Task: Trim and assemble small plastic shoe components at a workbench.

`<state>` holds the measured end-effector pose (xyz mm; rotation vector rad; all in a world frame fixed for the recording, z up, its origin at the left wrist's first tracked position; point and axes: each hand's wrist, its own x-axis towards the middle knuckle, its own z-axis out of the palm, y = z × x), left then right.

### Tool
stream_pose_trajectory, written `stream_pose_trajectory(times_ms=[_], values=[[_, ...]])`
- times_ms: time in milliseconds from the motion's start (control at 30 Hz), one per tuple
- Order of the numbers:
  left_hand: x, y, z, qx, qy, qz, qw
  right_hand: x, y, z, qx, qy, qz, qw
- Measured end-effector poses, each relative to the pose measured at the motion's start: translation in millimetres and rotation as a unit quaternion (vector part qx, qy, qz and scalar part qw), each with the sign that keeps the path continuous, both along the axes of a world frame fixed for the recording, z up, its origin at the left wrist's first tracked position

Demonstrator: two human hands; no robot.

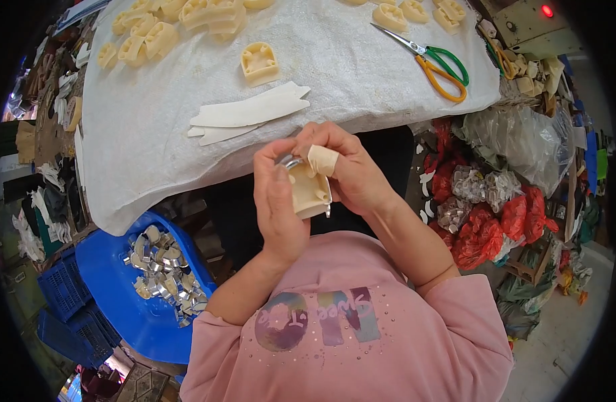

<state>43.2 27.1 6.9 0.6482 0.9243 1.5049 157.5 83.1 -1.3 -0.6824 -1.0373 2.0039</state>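
Note:
Close in front of my shirt, both hands meet around a cream moulded plastic piece (309,198), hollow and shaped like a shoe heel. A shiny silver strip (293,162) runs along its edge, and one end sticks out at the lower right. My left hand (276,197) is closed on the piece's left side, thumb along it. At the top, my right hand (345,164) pinches the silver strip against the piece; beige tape wraps one of its digits. Its fingertips are partly hidden. Beyond the hands, a similar cream piece (260,65) and white curved strips (251,112) lie on the table.
A white sheet (167,151) covers the table. Scissors (428,60) with green and orange handles lie at the right. More cream pieces (147,37) are heaped at the far left. A blue basin (107,281) at lower left holds silver-edged pieces (164,268). Red bags (479,234) sit at right.

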Motion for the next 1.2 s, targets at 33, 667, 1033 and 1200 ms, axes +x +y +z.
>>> stream_pose_trajectory(times_ms=[33, 667, 1033, 1200], values=[[0.8, -1.6, -4.3, 0.034, 0.087, 0.019, 0.995, -1.5, -3.1, -0.1, 0.0, 0.0, -0.001, 1.0], [8.4, 6.3, 7.6, -0.015, -0.053, 0.072, 0.996, -14.4, -20.5, -2.9, 0.309, -0.16, -0.115, 0.93], [-21.2, 11.6, 4.3, 0.017, -0.333, -0.089, 0.939, -1.4, -7.5, 3.1, 0.074, -0.08, -0.001, 0.994], [-21.0, 14.3, 11.7, -0.023, -0.248, -0.087, 0.965, 10.9, 8.5, 11.7, 0.283, -0.227, -0.146, 0.92]])
